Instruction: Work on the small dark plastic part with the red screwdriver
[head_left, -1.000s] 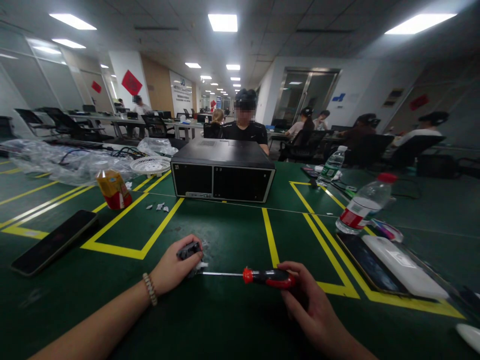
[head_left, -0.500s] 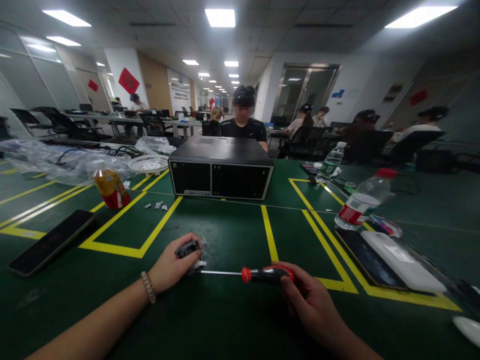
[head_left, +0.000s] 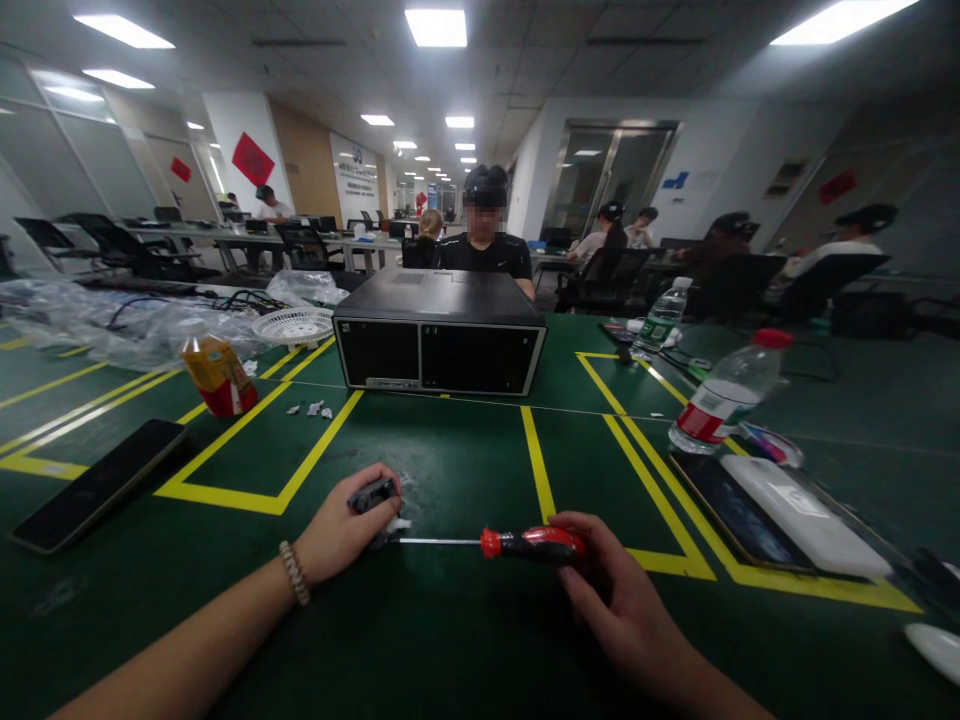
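My left hand [head_left: 346, 530], with a beaded bracelet at the wrist, is closed around a small dark grey plastic part [head_left: 373, 495] on the green table [head_left: 450, 640]. A small white piece [head_left: 401, 524] pokes out beside the thumb. From the right, a screwdriver [head_left: 536, 545] with a red and black handle lies level, its shaft reaching to the underside of the part; the tip is hidden there. The fingers of my right hand [head_left: 611, 590] are around the rear end of the handle.
Across the table stands a black metal case [head_left: 442, 340], a person [head_left: 484, 230] behind it. On the left are a phone [head_left: 97, 485], a drink bottle [head_left: 217, 370] and a white basket [head_left: 294, 325]. Rightward are a red-capped bottle [head_left: 727, 395] and a white phone-like device [head_left: 802, 515].
The screwdriver handle has turned about its axis, showing more red. The fingers of my right hand have shifted slightly on it. My left hand stays on the part.
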